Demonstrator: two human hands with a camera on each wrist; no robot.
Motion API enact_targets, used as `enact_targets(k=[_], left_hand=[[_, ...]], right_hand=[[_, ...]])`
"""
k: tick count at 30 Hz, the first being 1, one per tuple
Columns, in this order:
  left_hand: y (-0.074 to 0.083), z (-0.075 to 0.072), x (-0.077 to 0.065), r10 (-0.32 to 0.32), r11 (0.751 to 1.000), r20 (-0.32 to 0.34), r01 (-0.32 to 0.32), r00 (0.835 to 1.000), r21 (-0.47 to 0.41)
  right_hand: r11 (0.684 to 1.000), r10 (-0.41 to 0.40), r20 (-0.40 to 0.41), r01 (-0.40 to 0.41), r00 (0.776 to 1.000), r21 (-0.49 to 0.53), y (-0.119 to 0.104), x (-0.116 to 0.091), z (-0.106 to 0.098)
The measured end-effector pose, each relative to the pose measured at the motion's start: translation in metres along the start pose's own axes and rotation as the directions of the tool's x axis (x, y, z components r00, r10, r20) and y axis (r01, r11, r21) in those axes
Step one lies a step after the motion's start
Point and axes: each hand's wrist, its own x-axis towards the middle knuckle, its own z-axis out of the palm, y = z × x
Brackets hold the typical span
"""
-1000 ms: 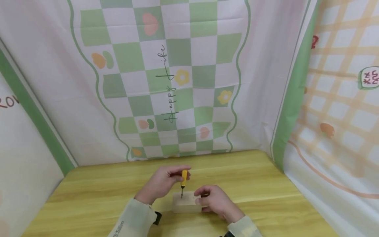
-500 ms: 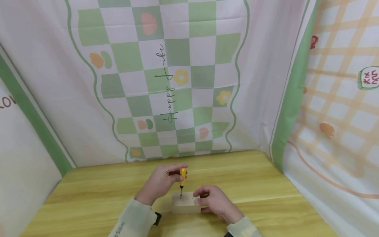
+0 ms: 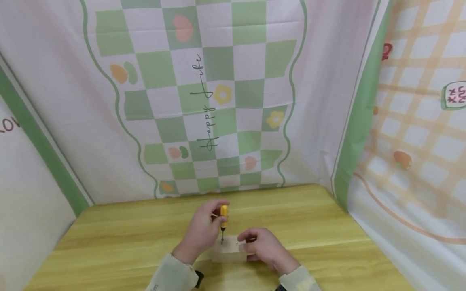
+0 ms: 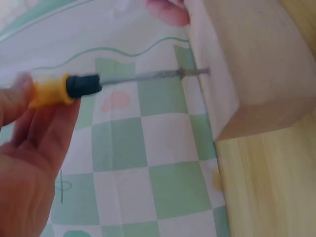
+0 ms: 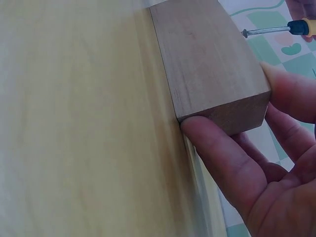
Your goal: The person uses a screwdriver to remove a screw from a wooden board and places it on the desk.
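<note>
A yellow-handled screwdriver [image 3: 224, 216] with a black collar stands upright over a pale wooden block [image 3: 229, 256]. My left hand [image 3: 202, 228] pinches its handle between thumb and fingers. In the left wrist view the screwdriver's shaft [image 4: 133, 78] meets the head of a screw [image 4: 195, 72], whose other end is sunk in the block's top face. My right hand [image 3: 265, 247] grips the block's right end. The right wrist view shows its fingers and thumb spread around that end of the block [image 5: 212, 59], which sits on the table.
The wood-grain table [image 3: 309, 226] extends around the block on all sides. Behind it hangs a green-and-white checked cloth [image 3: 218, 121], and an orange-checked cloth [image 3: 418, 121] hangs at the right.
My left hand has turned around the screwdriver handle, its wrist shifting slightly right and nearer. The screwdriver has moved a little left in the view. My right hand keeps its hold on the block.
</note>
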Motion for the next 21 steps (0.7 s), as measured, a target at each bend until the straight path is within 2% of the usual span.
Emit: enact_targets(k=[3, 6, 9, 12, 14, 15, 18, 21], left_hand=[[0.002, 0.008, -0.004, 0.044, 0.995, -0.090, -0.035, 0.995, 0.097], [0.006, 0.017, -0.009, 0.086, 0.979, -0.186, -0.048, 0.979, 0.200], [0.008, 0.021, -0.011, 0.107, 0.970, -0.209, -0.056, 0.972, 0.236], [0.007, 0.015, -0.009, 0.079, 0.986, -0.112, -0.062, 0.991, 0.154], [0.003, 0.005, -0.006, 0.053, 0.998, 0.002, -0.053, 0.999, 0.044], [0.000, 0.000, -0.005, 0.036, 0.999, 0.068, -0.034, 0.997, -0.025], [-0.009, -0.014, 0.000, 0.010, 0.982, 0.232, 0.035, 0.973, -0.186], [-0.015, -0.023, 0.002, -0.007, 0.965, 0.311, 0.088, 0.950, -0.248]], right_hand=[[1.000, 0.004, -0.004, -0.004, 1.000, 0.000, 0.000, 0.000, 0.001], [1.000, -0.005, -0.009, 0.005, 1.000, -0.003, 0.000, 0.000, 0.001], [1.000, -0.014, -0.013, 0.014, 1.000, -0.010, 0.001, 0.000, 0.002], [1.000, -0.014, -0.010, 0.014, 1.000, -0.013, 0.001, 0.000, 0.001], [1.000, -0.013, -0.006, 0.013, 1.000, -0.012, 0.001, 0.000, 0.001], [1.000, -0.012, -0.005, 0.012, 1.000, -0.011, 0.001, 0.000, 0.001], [1.000, -0.011, -0.005, 0.011, 1.000, -0.013, 0.000, 0.000, 0.001], [1.000, -0.004, -0.006, 0.004, 1.000, -0.017, 0.000, -0.001, 0.001]])
